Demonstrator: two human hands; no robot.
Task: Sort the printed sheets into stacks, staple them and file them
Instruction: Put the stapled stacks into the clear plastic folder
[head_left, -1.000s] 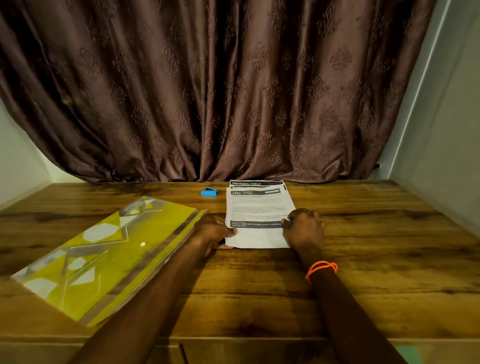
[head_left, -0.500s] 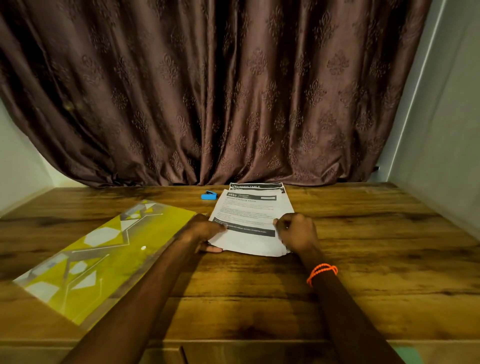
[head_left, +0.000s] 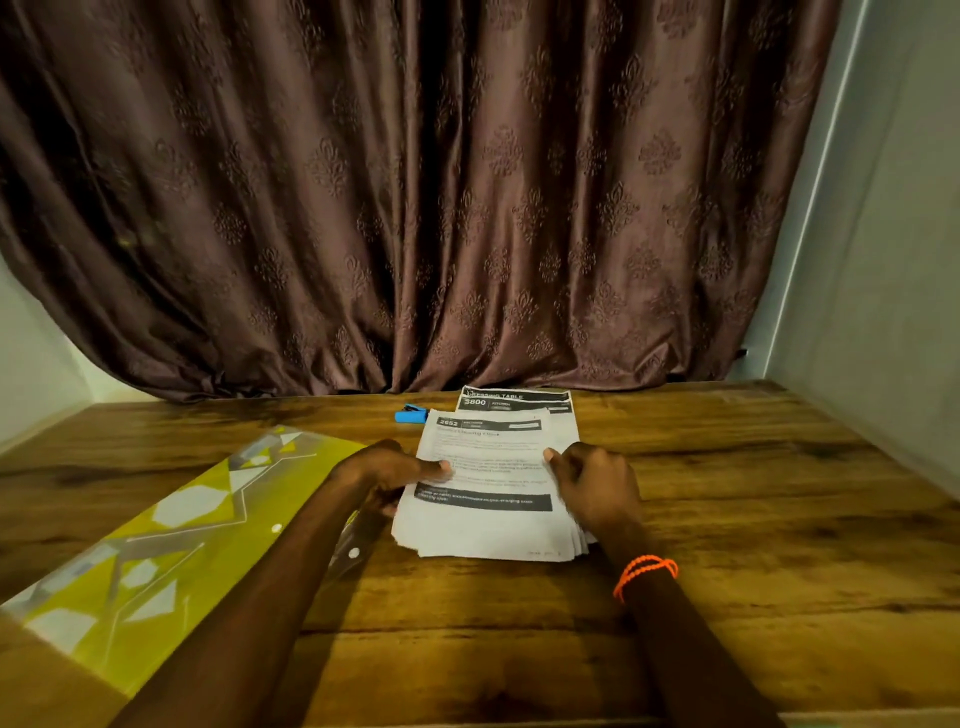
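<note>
Left hand (head_left: 387, 475) and right hand (head_left: 597, 483) pinch the printed stack (head_left: 485, 499) by its side edges. The yellow folder (head_left: 171, 525) lies closed, contents unseen.

**Open board to my right, folder crowding my left**

To my right the wooden table (head_left: 779, 519) is lying bare out to the grey wall (head_left: 883, 260), giving easy passage. On my left the yellow folder (head_left: 156, 530) is sitting just beside my forearm. Ahead, the blue stapler (head_left: 410, 414) and the far sheets (head_left: 519, 401) are standing before the curtain (head_left: 467, 208), which is closing off the back edge.
</note>
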